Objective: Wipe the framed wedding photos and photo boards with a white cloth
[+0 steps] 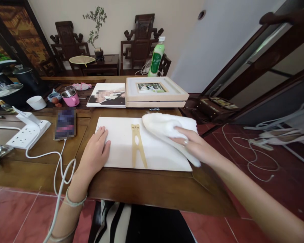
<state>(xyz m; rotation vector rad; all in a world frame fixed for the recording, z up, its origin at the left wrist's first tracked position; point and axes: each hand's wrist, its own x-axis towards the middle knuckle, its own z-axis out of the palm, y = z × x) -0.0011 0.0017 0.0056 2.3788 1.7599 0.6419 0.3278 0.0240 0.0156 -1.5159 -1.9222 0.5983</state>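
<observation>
A white board (121,148) lies flat on the wooden table (147,189) in front of me, with a tan wooden stand piece (136,145) across its middle. My left hand (95,152) rests flat on the board's left edge, fingers stretched out. My right hand (195,145) presses a white cloth (164,126) onto the board's right part, fingers curled over the cloth.
Two stacked framed pictures (154,92) and a photo canvas (107,96) lie behind the board. A green bottle (156,59) stands further back. A phone (64,123), white power strip (27,133) with cable, pink mug (70,98) and white bowl (36,102) sit at left. Cables lie on the red floor at right.
</observation>
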